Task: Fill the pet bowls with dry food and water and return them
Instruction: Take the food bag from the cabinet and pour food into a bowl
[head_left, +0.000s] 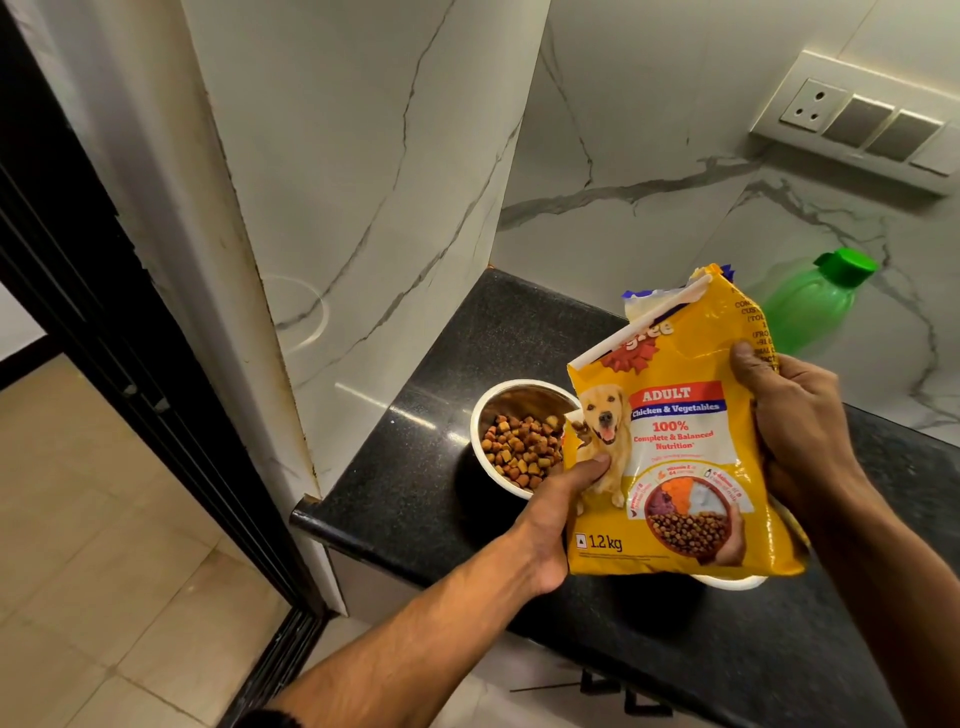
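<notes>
- Both hands gripping the dog food bag (670, 447): left hand (558, 514) at its lower edge, right hand (795, 431) at its side.
- Steel bowl (519, 439) holding kibble (524, 449), left of bag on tabletop (415, 467).
- Better held upright, top folded, then set down beyond the bowl.

**Around the worktop**

I see a black speckled worktop (519, 332) set into a corner of white marble wall (363, 156) veined in grey. High on the right wall sits a white switch plate (857, 122), with a socket at its left end and grey switches beside it. To my left a dark door frame (104, 322) runs down to a beige tiled floor (93, 519). Under the worktop edge I can make out a pale cabinet front (524, 670) with a dark handle, partly hidden.
</notes>
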